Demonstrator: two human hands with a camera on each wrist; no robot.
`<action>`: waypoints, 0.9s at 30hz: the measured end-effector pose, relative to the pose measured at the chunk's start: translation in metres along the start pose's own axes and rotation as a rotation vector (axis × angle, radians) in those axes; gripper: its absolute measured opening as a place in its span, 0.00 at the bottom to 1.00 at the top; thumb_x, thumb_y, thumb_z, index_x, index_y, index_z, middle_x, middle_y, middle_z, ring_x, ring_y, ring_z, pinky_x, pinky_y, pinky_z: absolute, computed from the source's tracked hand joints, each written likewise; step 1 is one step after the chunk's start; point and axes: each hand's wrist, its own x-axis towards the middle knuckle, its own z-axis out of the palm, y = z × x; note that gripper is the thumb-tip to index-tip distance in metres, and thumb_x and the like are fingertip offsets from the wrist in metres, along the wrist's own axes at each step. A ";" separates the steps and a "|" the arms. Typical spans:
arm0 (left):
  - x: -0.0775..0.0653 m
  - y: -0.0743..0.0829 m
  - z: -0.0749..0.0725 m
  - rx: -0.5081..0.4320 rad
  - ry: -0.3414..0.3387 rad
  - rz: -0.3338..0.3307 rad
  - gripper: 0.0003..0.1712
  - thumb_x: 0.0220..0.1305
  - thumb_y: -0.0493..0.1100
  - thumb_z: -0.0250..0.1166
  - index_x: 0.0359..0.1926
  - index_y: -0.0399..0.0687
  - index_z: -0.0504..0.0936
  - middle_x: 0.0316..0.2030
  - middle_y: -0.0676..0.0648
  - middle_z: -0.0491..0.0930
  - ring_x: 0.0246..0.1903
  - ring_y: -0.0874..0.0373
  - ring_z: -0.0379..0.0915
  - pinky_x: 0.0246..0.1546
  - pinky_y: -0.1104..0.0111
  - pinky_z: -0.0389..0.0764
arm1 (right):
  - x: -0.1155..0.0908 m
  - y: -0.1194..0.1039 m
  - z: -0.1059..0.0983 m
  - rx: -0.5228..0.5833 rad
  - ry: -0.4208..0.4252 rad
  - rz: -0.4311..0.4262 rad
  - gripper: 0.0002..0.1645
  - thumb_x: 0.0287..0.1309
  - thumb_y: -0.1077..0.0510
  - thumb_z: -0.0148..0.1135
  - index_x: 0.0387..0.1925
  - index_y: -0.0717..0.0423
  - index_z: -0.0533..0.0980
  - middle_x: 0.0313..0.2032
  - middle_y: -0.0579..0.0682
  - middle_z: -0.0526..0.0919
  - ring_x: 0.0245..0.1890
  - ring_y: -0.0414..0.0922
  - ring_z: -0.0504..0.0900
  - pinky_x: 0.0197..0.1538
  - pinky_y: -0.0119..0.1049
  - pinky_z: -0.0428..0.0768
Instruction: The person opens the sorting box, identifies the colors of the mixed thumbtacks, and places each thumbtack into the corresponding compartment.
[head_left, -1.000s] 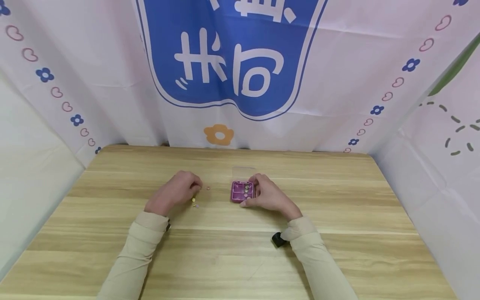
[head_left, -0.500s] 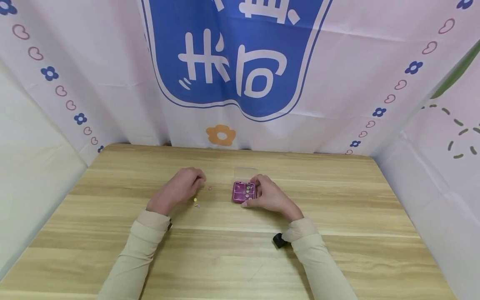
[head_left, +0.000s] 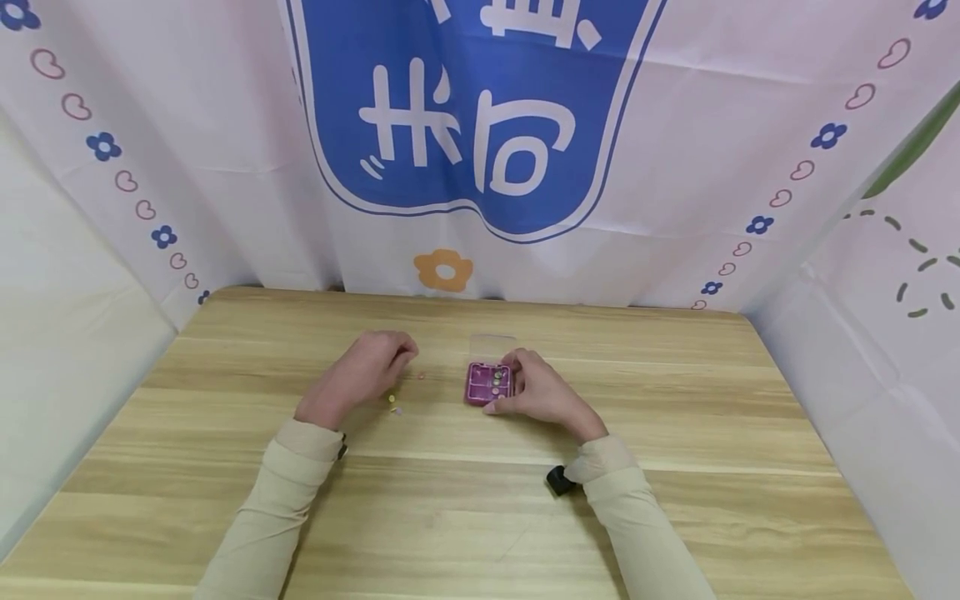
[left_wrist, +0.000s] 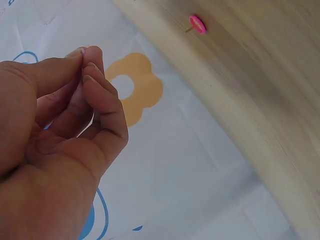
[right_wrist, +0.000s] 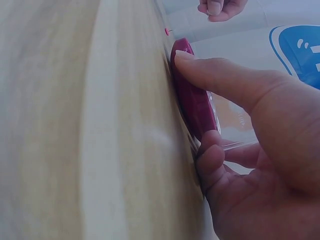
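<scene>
My left hand (head_left: 367, 367) is raised over the left part of the table, thumb and index finger pinching a tiny thumbtack (left_wrist: 83, 51), mostly hidden by the fingertips. Below it a pink thumbtack (left_wrist: 198, 24) lies on its side, its pin showing. My right hand (head_left: 543, 387) grips the right side of a small purple compartment box (right_wrist: 192, 95), thumb at the near edge and fingers at the far side. The box's clear lid (head_left: 492, 346) is folded back. Several small round tacks (head_left: 496, 383) sit in the right-hand compartments; the left-hand ones look bare.
On the wooden table (head_left: 450, 517), a yellow tack (head_left: 392, 398) and a small pale lilac piece (head_left: 399, 412) lie near the left wrist. A printed cloth (head_left: 675, 167) hangs behind the table's far edge. A black wrist device (head_left: 558, 481) is by the right cuff.
My left hand has lifted off the table and moved slightly away and to the right, with the tack picked up. My right hand keeps its grip on the box. The head view shifted a little.
</scene>
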 end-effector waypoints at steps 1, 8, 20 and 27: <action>0.000 0.001 0.000 -0.008 -0.005 -0.007 0.07 0.65 0.35 0.60 0.36 0.37 0.83 0.31 0.45 0.83 0.29 0.58 0.74 0.33 0.61 0.80 | 0.000 0.000 0.000 -0.001 -0.003 -0.002 0.48 0.32 0.46 0.79 0.54 0.58 0.66 0.44 0.49 0.71 0.34 0.42 0.75 0.35 0.37 0.79; 0.002 0.013 -0.001 -0.047 -0.046 -0.024 0.06 0.63 0.36 0.62 0.37 0.38 0.83 0.29 0.47 0.82 0.24 0.60 0.71 0.28 0.64 0.79 | 0.002 0.000 0.000 0.002 -0.006 -0.014 0.47 0.32 0.46 0.79 0.54 0.57 0.66 0.44 0.50 0.71 0.34 0.43 0.75 0.35 0.37 0.79; 0.014 0.041 0.022 -0.034 -0.132 0.106 0.06 0.62 0.34 0.62 0.39 0.40 0.84 0.35 0.46 0.84 0.35 0.58 0.77 0.38 0.62 0.82 | -0.002 0.001 -0.003 0.014 0.004 -0.008 0.47 0.32 0.46 0.79 0.54 0.57 0.66 0.44 0.50 0.71 0.34 0.43 0.74 0.35 0.38 0.79; 0.021 0.057 0.031 -0.055 -0.162 0.128 0.06 0.60 0.33 0.63 0.37 0.42 0.84 0.33 0.46 0.84 0.30 0.62 0.75 0.34 0.67 0.80 | -0.002 0.000 -0.001 0.028 -0.016 -0.008 0.47 0.33 0.47 0.79 0.54 0.57 0.65 0.43 0.50 0.71 0.35 0.43 0.75 0.35 0.36 0.80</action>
